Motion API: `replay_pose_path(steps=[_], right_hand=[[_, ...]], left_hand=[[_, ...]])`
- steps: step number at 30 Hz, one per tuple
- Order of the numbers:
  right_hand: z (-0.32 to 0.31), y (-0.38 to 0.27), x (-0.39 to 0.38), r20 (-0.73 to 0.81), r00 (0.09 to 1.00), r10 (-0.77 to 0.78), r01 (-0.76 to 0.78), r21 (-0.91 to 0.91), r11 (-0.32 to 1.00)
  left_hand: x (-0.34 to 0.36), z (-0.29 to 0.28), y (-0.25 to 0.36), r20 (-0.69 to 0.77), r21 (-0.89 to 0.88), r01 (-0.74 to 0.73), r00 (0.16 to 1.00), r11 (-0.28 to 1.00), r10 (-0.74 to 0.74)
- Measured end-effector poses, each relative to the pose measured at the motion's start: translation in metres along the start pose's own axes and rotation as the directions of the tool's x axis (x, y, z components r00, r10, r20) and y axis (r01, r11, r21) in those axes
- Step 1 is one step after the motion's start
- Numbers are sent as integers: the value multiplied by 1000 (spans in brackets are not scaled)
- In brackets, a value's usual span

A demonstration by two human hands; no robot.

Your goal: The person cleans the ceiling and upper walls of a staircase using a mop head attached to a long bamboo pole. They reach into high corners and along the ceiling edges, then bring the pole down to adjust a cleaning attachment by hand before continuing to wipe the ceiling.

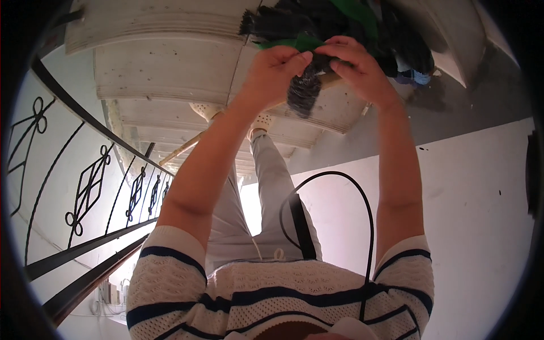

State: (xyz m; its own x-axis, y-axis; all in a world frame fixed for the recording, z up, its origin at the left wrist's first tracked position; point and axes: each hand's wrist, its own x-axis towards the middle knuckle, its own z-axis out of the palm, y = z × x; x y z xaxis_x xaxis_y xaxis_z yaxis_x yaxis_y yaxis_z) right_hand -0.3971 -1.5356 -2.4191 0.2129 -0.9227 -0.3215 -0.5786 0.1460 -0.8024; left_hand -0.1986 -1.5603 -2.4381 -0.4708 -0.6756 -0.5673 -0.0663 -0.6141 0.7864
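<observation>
A large bundle of dark, frayed strips (334, 25) with green cloth bands (357, 11) lies on the stairs in front of me, resembling a rag mop's head. My left hand (277, 65) is closed in a pinch at the near edge of a green band. Beside it, my right hand (357, 65) has its fingers curled over the dark strips, thumb toward the left hand. Below and between the hands hangs a dark, fuzzy clump (304, 93). A wooden stick (184, 148) slants across the steps behind my legs toward the bundle; its join is hidden.
Pale stair treads (164, 68) run beneath the bundle and down to my feet in perforated shoes (259, 122). A black iron railing (90, 187) curves along the left. On the right stands a white wall (464, 198). A black cable (371, 226) loops beside my body.
</observation>
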Motion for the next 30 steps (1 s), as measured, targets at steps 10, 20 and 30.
replay_pose_path(steps=[10, 20, 30], right_hand=[[4, 10, -11, -84, 976, -202, 100, -647, 756], [-4, -20, -8, 96, 977, -191, 212, -542, 813], [-28, -25, 3, 178, 922, -343, 373, -641, 670]], left_hand=[[-20, -11, -15, -198, -362, -102, 980, 926, 30], [-7, -7, -16, 97, -34, 211, 974, 977, -207], [-3, -31, 21, 459, 716, -556, 830, 422, 316]])
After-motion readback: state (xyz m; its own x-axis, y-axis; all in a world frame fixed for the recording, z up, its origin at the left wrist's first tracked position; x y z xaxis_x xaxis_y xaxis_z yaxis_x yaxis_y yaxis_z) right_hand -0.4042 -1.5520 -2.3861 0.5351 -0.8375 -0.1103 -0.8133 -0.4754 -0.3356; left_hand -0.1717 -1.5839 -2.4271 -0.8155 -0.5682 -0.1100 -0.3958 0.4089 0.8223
